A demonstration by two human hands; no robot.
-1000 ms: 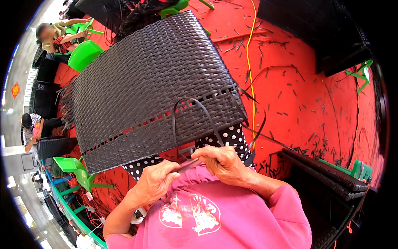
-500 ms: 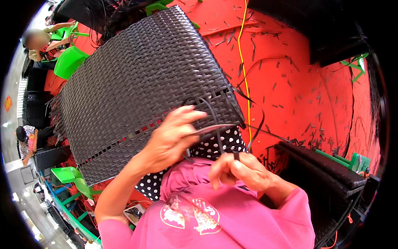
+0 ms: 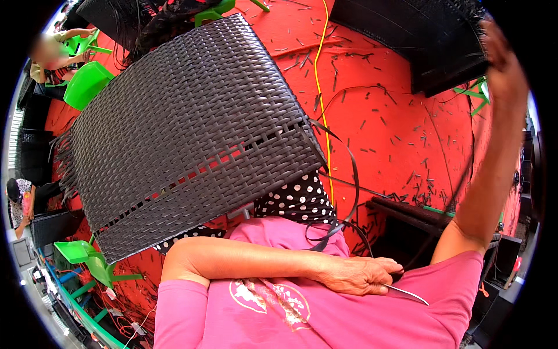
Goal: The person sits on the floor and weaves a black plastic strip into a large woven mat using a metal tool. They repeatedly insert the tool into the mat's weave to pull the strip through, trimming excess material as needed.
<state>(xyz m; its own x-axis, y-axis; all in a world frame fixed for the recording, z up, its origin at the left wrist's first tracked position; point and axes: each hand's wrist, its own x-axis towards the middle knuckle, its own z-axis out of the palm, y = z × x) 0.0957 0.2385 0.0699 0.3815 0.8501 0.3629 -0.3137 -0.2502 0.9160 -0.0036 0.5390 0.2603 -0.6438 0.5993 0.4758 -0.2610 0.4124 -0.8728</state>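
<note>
We have a dark woven panel (image 3: 186, 128) across polka-dot trousers (image 3: 290, 200), a black strip (image 3: 356, 180) looping beside its right corner, our right hand (image 3: 503, 67) raised, its grip too blurred to tell, and our left hand (image 3: 357, 275) clasping a thin metal tool (image 3: 410, 294).

Little black scraps (image 3: 427, 183) lie on the red floor (image 3: 381, 64), and a long yellow cord (image 3: 317, 64) runs across it. Green chairs (image 3: 86, 86) stand at the left. Near the left edge is a person in a spotted top (image 3: 23, 187).
</note>
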